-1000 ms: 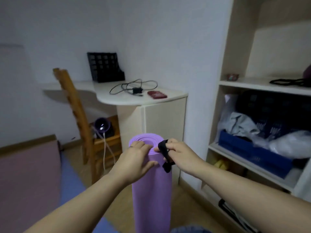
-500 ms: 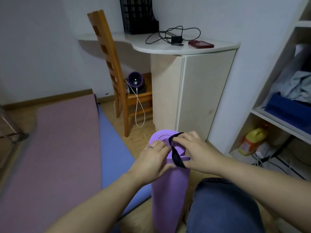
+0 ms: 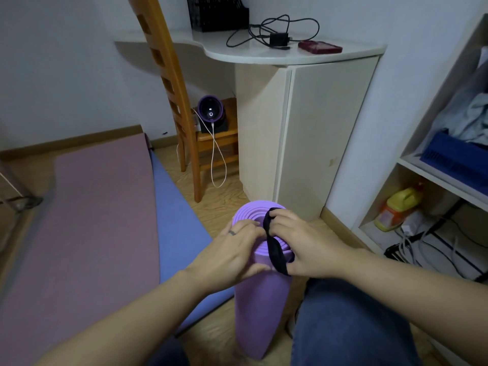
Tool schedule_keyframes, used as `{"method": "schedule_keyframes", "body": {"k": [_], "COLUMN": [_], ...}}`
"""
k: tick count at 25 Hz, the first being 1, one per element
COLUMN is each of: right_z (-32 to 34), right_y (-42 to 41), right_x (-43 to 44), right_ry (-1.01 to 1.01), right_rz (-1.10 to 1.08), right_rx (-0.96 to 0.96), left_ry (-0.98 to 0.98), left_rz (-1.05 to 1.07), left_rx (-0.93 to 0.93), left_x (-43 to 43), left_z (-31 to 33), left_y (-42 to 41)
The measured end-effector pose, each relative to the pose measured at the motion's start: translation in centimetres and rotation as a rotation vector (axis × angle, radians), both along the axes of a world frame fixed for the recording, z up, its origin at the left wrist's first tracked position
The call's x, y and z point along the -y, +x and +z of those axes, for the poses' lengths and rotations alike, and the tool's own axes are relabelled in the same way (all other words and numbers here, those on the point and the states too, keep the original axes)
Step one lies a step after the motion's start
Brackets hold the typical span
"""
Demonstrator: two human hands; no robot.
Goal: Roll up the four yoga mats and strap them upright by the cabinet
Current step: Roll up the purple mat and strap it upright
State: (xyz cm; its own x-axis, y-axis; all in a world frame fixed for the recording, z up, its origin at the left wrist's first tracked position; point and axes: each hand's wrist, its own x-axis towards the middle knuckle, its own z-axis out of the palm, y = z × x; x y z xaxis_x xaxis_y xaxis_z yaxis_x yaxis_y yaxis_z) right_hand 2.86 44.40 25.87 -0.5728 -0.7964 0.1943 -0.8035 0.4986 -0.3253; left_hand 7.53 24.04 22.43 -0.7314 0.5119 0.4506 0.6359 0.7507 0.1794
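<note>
Currently left hand (image 3: 232, 257) is gripping upright purple mat (image 3: 261, 307). At 3 o'clock, right hand (image 3: 311, 247) is pinching black strap (image 3: 276, 253).

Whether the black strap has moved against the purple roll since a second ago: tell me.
Yes. The black strap now crosses the top of the purple roll, not beside it.

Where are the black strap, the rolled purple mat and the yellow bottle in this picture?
black strap (image 3: 274, 249), head view, middle of the band across the roll's top.
rolled purple mat (image 3: 260, 313), head view, outer side, low down.
yellow bottle (image 3: 405, 200), head view, its body.
</note>
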Motion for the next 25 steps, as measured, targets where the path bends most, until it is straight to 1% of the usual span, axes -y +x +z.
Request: {"method": "schedule_keyframes", "body": {"k": [2, 4, 6, 7, 10, 13, 15, 16, 18, 20, 21, 22, 25], "right_z": [-0.4, -0.4, -0.3, -0.3, -0.6, -1.3, -1.3, -1.2, -1.1, -1.2, -1.3, -1.3, -1.4], "right_y": [-0.1, -0.1, -0.2, -0.1, 0.0, 0.1, 0.2, 0.3, 0.3, 0.2, 0.1, 0.0, 0.1], "right_x": [0.1, -0.1, -0.2, -0.2, -0.1, 0.2, 0.1, 0.0, -0.1, -0.3, -0.5, -0.8, -1.4], "right_ry": [-0.016, -0.025, -0.009, 0.000, -0.008, -0.056, -0.064, -0.050, -0.008, 0.009, 0.001, -0.016, -0.022], "right_rz": [-0.009, -0.025, -0.038, -0.043, -0.054, -0.054, -0.040, -0.027, -0.013, 0.007, 0.021, 0.028, 0.029], "right_rx": [0.013, 0.018, 0.008, 0.008, 0.053, 0.090, 0.061, 0.012, -0.078, -0.103, -0.102, -0.094, -0.097], "left_ry": [-0.051, -0.195, -0.304, -0.340, -0.438, -0.484, -0.535, -0.549, -0.549, -0.561, -0.598, -0.620, -0.545], "left_rz": [-0.012, -0.003, -0.052, -0.100, -0.246, -0.356, -0.431, -0.489, -0.601, -0.616, -0.546, -0.424, 0.079], "left_rx": [-0.062, -0.202, -0.331, -0.363, -0.403, -0.466, -0.506, -0.496, -0.369, -0.229, -0.141, -0.071, 0.310], "left_x": [0.1, 0.0, -0.3, -0.3, -0.5, -1.1, -1.1, -1.0, -0.6, 0.2, 0.7, 1.2, 2.6], "left_z": [0.2, 0.9, 2.0, 2.6, 4.2, 5.3, 5.9, 6.1, 6.4, 6.2, 6.0, 5.7, 5.5], "left_y": [0.4, 0.4, 0.1, -0.1, -0.7, -0.8, -1.0, -0.9, -0.4, 0.7, 1.3, 2.0, 3.5]}}
